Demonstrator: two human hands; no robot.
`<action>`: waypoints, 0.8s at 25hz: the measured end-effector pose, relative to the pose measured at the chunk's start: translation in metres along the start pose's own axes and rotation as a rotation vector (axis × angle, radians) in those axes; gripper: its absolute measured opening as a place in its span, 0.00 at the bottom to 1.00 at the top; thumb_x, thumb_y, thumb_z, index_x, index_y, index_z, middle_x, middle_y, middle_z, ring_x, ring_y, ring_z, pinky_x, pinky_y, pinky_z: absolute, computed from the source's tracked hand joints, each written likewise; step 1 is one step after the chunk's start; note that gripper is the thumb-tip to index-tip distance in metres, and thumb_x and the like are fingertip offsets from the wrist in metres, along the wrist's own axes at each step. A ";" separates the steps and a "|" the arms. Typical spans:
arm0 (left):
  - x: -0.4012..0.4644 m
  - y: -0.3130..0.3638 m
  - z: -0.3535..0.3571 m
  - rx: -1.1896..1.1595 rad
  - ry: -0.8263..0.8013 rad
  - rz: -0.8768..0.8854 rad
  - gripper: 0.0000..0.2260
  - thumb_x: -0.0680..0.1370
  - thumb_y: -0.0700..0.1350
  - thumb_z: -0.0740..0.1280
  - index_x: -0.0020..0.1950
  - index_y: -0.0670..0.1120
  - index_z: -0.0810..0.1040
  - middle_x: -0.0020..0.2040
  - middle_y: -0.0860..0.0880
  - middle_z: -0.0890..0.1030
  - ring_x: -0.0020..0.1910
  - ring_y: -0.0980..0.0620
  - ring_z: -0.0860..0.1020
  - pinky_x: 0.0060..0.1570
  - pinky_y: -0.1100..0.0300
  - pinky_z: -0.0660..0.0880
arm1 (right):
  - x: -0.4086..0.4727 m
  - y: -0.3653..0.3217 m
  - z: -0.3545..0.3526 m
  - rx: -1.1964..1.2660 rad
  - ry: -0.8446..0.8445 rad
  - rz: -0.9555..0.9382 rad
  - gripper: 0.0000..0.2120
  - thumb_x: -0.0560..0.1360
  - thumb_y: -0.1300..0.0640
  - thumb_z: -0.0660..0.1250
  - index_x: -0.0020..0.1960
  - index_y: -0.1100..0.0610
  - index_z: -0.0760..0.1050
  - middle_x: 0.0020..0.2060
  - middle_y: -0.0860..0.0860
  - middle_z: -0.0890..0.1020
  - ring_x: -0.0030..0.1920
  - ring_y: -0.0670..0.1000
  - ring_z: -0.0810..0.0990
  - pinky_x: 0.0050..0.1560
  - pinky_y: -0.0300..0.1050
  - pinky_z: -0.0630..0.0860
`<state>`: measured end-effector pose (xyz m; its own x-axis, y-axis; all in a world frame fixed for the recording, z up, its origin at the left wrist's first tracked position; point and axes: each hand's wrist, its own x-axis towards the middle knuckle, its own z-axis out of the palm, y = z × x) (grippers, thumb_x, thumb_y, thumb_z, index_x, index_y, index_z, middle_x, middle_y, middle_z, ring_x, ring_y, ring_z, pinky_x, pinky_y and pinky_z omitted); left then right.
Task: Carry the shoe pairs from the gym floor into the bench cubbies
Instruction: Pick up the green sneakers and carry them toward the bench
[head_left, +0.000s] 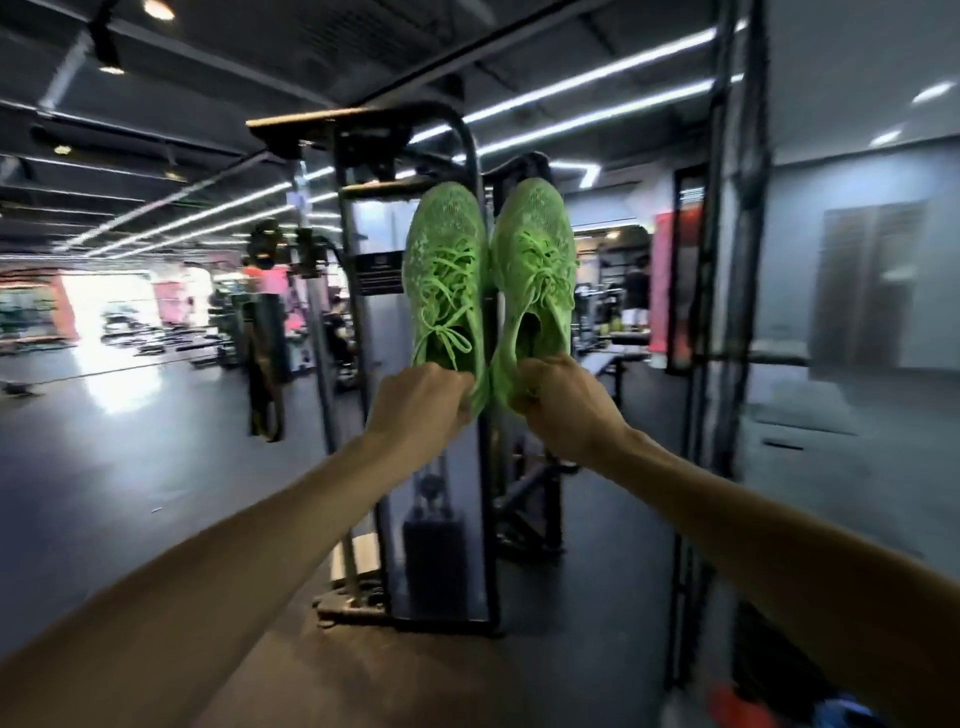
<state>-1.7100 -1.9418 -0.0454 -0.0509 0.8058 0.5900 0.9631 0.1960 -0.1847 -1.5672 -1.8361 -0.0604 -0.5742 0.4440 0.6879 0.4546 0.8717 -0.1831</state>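
While carried: left hand and right hand each grip one lime-green knit lace-up shoe at the heel; hold firm, toes level.

The dark grey rubbery gym floor fills the lower left and centre of the frame. A tall black steel cable machine stands on it at centre, beside a black flat bench at centre right.
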 end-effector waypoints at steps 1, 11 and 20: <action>0.013 0.034 0.005 -0.040 0.014 0.054 0.05 0.77 0.49 0.67 0.43 0.49 0.76 0.39 0.47 0.80 0.41 0.43 0.79 0.33 0.57 0.65 | -0.019 0.025 -0.022 -0.049 0.014 0.057 0.02 0.72 0.61 0.65 0.45 0.58 0.75 0.46 0.57 0.79 0.48 0.62 0.77 0.38 0.50 0.72; 0.085 0.419 -0.010 -0.408 0.113 0.475 0.03 0.77 0.47 0.66 0.45 0.50 0.77 0.42 0.47 0.82 0.44 0.44 0.80 0.36 0.57 0.67 | -0.240 0.243 -0.279 -0.382 0.086 0.446 0.10 0.72 0.63 0.64 0.37 0.51 0.69 0.40 0.55 0.78 0.41 0.57 0.75 0.39 0.54 0.77; 0.137 0.699 -0.051 -0.550 0.149 0.683 0.07 0.78 0.45 0.65 0.54 0.47 0.79 0.48 0.43 0.82 0.48 0.41 0.80 0.43 0.53 0.73 | -0.380 0.381 -0.472 -0.632 0.125 0.614 0.09 0.72 0.66 0.63 0.38 0.55 0.68 0.41 0.56 0.77 0.39 0.54 0.71 0.36 0.48 0.70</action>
<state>-1.0299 -1.7227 -0.0532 0.5794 0.5602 0.5920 0.7632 -0.6278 -0.1530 -0.8542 -1.7706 -0.0605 -0.0434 0.7372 0.6743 0.9698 0.1931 -0.1487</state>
